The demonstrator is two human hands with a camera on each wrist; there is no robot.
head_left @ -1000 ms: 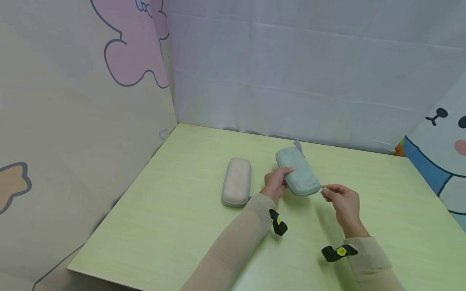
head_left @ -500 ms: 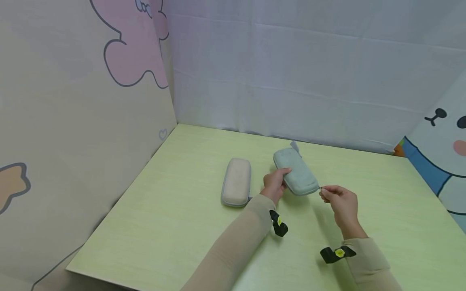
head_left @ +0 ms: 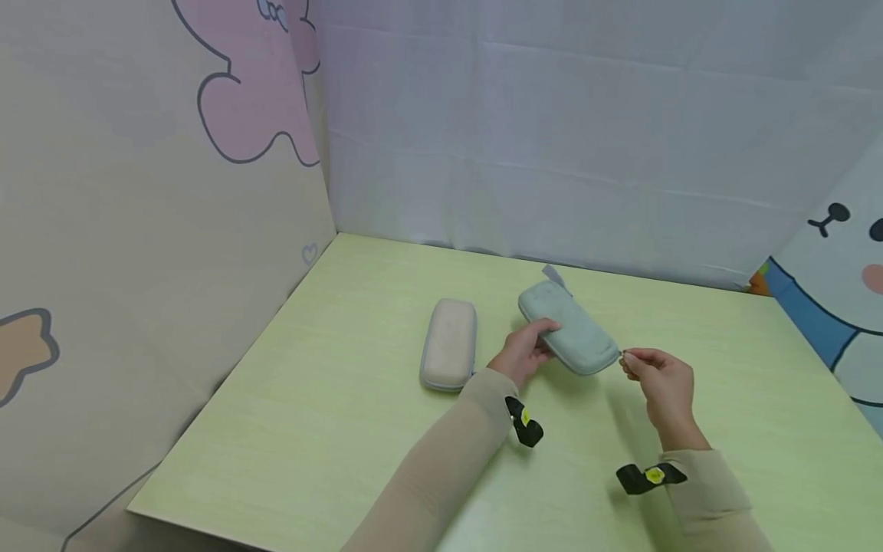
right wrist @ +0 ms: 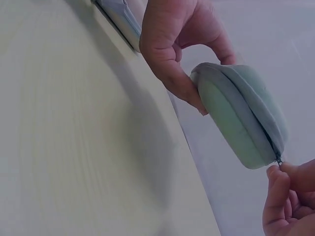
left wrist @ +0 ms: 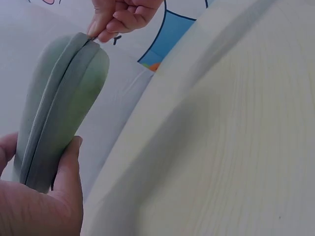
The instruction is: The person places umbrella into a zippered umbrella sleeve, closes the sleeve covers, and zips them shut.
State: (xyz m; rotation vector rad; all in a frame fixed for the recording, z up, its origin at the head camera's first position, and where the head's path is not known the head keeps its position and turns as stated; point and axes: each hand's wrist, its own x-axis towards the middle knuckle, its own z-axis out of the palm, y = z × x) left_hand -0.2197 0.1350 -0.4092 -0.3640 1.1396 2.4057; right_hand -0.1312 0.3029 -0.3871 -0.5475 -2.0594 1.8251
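A pale green zip case [head_left: 571, 328] hangs tilted above the table, gripped along its near left side by my left hand [head_left: 521, 353], thumb on top. My right hand [head_left: 662, 387] pinches the small zipper pull [right wrist: 279, 162] at the case's near right corner. In the left wrist view the zipper seam [left wrist: 55, 88] runs lengthwise along the side of the case. A grey fabric tab [head_left: 556, 277] sticks out at its far end. Left of my left hand, a beige zip case [head_left: 450, 343] with grey edging lies flat on the table.
The light yellow-green table [head_left: 331, 429] meets a cartoon-printed wall [head_left: 172, 192] on the left and a white cloth [head_left: 552, 153] at the back. Another cartoon panel [head_left: 828, 307] stands at the right. Black straps [head_left: 651, 477] sit at both wrists.
Over the last half second my right hand has drawn slightly right with the zipper pull, and the near end of the green case has swung right with it. The beige case stays put.
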